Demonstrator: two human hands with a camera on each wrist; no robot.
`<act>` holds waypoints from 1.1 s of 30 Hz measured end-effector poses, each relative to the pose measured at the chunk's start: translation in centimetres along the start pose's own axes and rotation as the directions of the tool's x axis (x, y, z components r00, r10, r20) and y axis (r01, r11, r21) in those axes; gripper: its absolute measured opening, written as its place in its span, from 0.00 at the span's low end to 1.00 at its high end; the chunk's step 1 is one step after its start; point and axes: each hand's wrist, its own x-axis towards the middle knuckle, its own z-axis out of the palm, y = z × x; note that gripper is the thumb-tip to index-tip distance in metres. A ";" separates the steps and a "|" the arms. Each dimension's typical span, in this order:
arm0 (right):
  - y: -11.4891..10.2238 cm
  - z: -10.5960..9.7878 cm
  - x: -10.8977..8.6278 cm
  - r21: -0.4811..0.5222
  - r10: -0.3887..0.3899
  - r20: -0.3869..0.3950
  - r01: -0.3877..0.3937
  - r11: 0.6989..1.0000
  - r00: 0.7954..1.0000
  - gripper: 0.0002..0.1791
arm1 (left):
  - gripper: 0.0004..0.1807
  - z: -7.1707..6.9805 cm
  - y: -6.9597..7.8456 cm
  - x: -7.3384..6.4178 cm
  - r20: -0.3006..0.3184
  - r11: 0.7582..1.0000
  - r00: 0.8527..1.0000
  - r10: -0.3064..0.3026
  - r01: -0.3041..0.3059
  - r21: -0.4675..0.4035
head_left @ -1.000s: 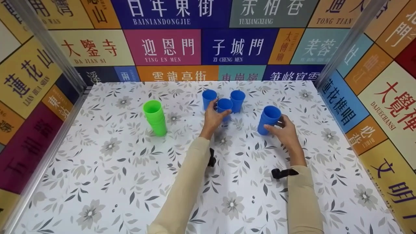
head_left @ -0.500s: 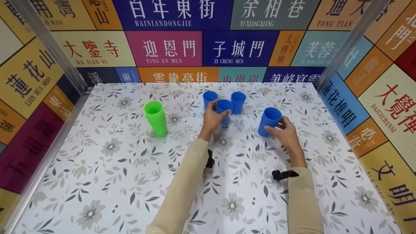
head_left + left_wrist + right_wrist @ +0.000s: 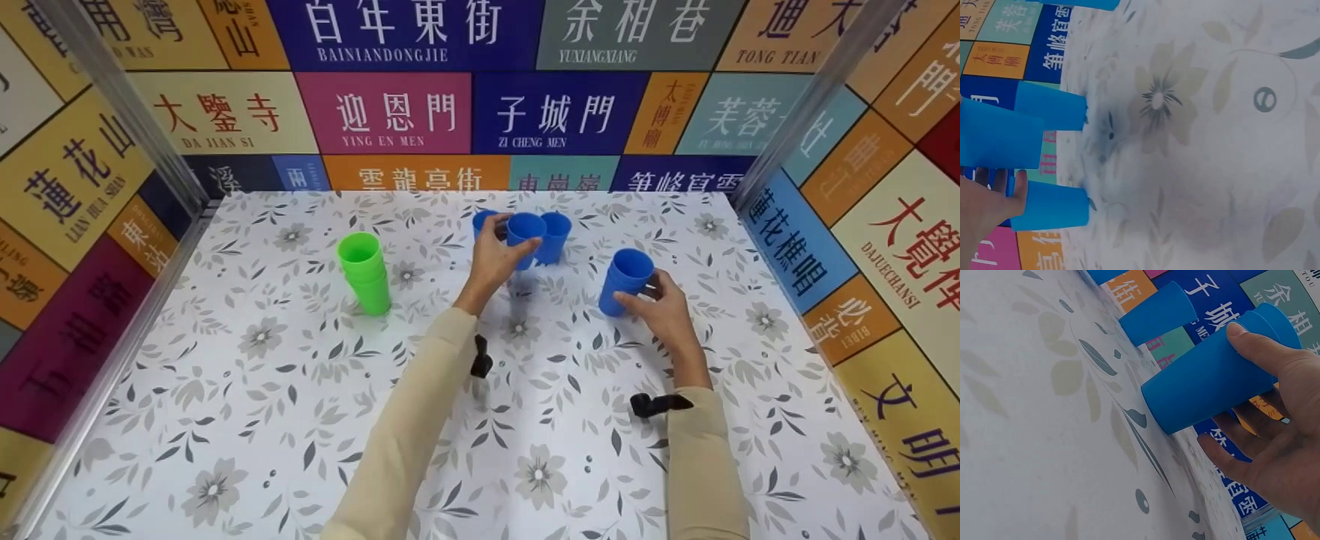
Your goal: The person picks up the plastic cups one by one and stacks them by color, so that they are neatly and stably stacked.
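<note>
My left hand (image 3: 493, 259) grips a blue cup (image 3: 526, 231) between thumb and fingers, upright and raised off the table. In the left wrist view this cup (image 3: 999, 135) hangs in front of two other blue cups. One of them, the back-left cup (image 3: 481, 220), is mostly hidden by my fingers; the back-right cup (image 3: 555, 238) stands partly behind the held one. My right hand (image 3: 666, 311) holds a stack of blue cups (image 3: 627, 283) standing on the table. The right wrist view shows my thumb against the upper side of the stack (image 3: 1207, 379), with doubled rims at its top.
A stack of green cups (image 3: 366, 276) stands upright at the left of the flower-patterned table (image 3: 247, 412). Printed panels with Chinese lettering (image 3: 382, 112) close in the back and both sides. Clear edge strips (image 3: 795, 97) run up the corners.
My left hand has lifted its blue cup up off the table, slightly to the right. The right hand stays on its stack. The head view has shifted slightly.
</note>
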 end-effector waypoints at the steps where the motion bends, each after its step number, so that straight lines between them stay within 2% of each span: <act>1: 0.0 0.0 0.0 0.004 0.004 0.003 -0.005 1.000 1.000 0.48 | 0.40 0.0 0.3 -0.1 0.000 1.000 1.000 0.014 -0.014 0.001; 3: 0.0 -0.1 0.1 0.008 0.008 0.008 -0.008 1.000 1.000 0.47 | 0.40 0.0 1.0 -0.2 0.000 1.000 1.000 0.029 -0.029 0.003; 11: 0.0 0.0 0.2 0.007 0.005 0.002 -0.005 1.000 1.000 0.47 | 0.41 0.6 2.8 -0.2 0.020 1.000 1.000 0.011 -0.011 0.004; 24: 0.5 0.2 0.3 -0.009 -0.039 -0.005 0.039 0.999 0.999 0.46 | 0.40 1.1 3.1 -0.7 0.028 0.999 0.999 0.040 -0.040 -0.002; 33: 0.2 0.4 0.1 -0.008 -0.035 -0.007 0.035 0.999 0.999 0.48 | 0.40 2.6 4.6 -1.0 0.049 0.998 0.997 0.054 -0.056 0.038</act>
